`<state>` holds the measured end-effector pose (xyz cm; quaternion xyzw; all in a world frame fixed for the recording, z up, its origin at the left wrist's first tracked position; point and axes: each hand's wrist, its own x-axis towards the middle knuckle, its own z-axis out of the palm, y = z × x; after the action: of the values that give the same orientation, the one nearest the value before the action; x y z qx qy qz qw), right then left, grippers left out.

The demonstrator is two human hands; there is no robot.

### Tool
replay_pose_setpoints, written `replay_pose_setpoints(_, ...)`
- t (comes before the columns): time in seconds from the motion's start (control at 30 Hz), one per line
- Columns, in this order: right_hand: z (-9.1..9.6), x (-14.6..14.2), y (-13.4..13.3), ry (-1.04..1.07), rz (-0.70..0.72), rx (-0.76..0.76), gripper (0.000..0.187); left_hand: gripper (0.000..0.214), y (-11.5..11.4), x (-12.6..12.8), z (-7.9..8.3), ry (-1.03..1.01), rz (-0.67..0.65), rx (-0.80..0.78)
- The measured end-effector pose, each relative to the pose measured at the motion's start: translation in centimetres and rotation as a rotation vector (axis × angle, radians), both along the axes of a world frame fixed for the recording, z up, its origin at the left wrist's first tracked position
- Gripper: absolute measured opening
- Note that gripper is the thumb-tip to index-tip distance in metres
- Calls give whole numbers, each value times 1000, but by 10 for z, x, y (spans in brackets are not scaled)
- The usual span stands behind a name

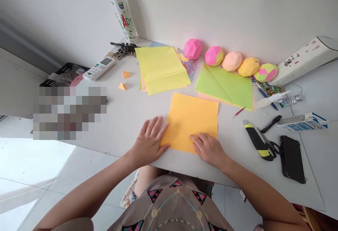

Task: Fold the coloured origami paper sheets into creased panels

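An orange paper sheet (190, 118) lies flat on the white table (124, 115) right in front of me. My left hand (149, 141) rests flat beside the sheet's near left corner, fingers stretched out and touching its edge. My right hand (208, 147) presses its fingertips down on the sheet's near edge, fingers held together, nothing gripped.
Yellow sheets (161, 69) and a green sheet (224, 85) lie behind. Several folded paper balls (231, 61) line the wall. A bottle (121, 11), keys (124, 50), a remote (99, 68), a box cutter (257, 141), scissors (271, 147) and a phone (292, 159) lie around.
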<state>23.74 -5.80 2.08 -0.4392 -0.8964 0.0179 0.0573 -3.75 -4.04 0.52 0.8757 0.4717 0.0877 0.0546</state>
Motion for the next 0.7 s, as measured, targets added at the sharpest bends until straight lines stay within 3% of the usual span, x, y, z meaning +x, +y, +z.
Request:
replay_pose_setpoints(0.33,-1,0,2,-10,25,61,27,80,2,-35,-5,49,84,24)
replay_pose_setpoints(0.43,-1,0,1,-16,19,59,27,71,1,-29,3,-13,6,61)
replay_pose_setpoints(0.6,-1,-1,1,-16,13,52,27,56,-19,-9,14,-139,-288,101)
replay_pose_setpoints(0.7,1,0,1,-20,8,38,27,49,-36,-8,9,-176,-277,168)
